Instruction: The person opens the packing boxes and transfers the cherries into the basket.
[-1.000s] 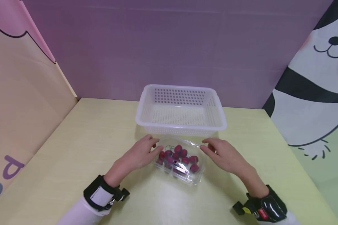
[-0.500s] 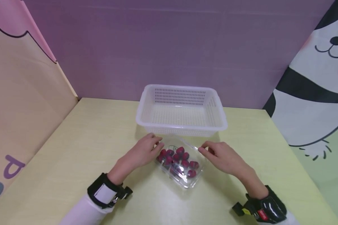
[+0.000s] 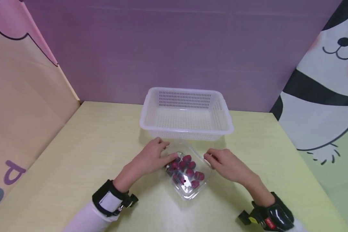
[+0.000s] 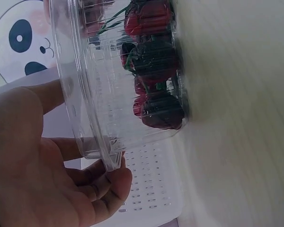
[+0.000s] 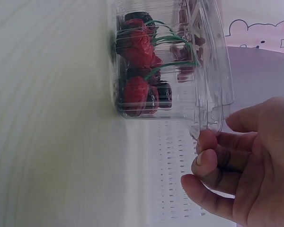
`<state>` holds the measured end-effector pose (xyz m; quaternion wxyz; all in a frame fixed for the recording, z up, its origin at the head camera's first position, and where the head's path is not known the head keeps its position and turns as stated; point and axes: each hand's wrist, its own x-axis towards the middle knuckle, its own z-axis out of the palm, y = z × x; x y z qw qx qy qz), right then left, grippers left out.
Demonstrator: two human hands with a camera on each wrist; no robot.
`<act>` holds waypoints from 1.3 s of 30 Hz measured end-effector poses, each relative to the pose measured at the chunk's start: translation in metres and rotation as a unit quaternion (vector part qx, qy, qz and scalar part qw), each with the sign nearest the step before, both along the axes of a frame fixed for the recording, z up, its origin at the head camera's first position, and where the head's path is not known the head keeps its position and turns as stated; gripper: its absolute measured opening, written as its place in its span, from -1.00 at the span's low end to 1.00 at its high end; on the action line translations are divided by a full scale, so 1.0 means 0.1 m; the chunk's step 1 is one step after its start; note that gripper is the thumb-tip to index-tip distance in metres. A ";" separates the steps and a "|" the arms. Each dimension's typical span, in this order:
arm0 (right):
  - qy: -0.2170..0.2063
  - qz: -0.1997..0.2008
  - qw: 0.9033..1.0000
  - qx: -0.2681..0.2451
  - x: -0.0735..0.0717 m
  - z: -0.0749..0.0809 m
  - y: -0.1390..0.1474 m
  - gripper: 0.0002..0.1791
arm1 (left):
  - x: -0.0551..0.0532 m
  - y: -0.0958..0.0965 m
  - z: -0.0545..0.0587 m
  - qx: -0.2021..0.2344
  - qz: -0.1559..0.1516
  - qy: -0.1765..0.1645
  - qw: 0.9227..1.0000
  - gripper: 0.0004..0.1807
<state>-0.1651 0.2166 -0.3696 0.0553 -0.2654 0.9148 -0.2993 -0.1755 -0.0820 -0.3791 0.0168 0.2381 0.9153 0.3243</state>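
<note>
A clear plastic clamshell box (image 3: 188, 195) lies turned at an angle on the table, its lid down. Dark red cherries (image 3: 189, 172) with green stems show inside. My left hand (image 3: 152, 158) holds the box's left side; in the left wrist view the thumb reaches across the lid (image 4: 68, 101) and the fingers curl under the rim corner. On the opposite side, my right hand (image 3: 232, 166) pinches the rim at a corner. In the right wrist view, its thumb is at the lid's edge (image 5: 221, 85) and its index fingertip under the rim.
Right behind the box stands a white perforated plastic basket (image 3: 188, 132), with no contents showing. A purple wall panel (image 3: 179, 45) rises at the table's back edge. Printed side panels flank the pale wooden table (image 3: 110, 129).
The clamshell box has turned clockwise, its near corner swinging left and toward me. My left hand has shifted slightly right, its thumb now over the lid; my right hand has come slightly nearer.
</note>
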 end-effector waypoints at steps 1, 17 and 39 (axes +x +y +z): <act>-0.004 0.001 1.000 -0.002 0.00 0.00 -0.01 -0.77 | 0.00 0.00 0.00 -0.001 -0.001 0.005 1.000 -0.29; -0.040 0.027 0.999 -0.019 -0.03 0.00 0.05 -0.72 | -0.02 0.07 0.02 -0.019 -0.011 0.032 0.999 -0.37; -0.108 0.081 0.990 -0.053 -0.15 -0.11 0.14 -0.70 | -0.03 0.09 0.00 -0.019 -0.033 0.049 0.998 -0.45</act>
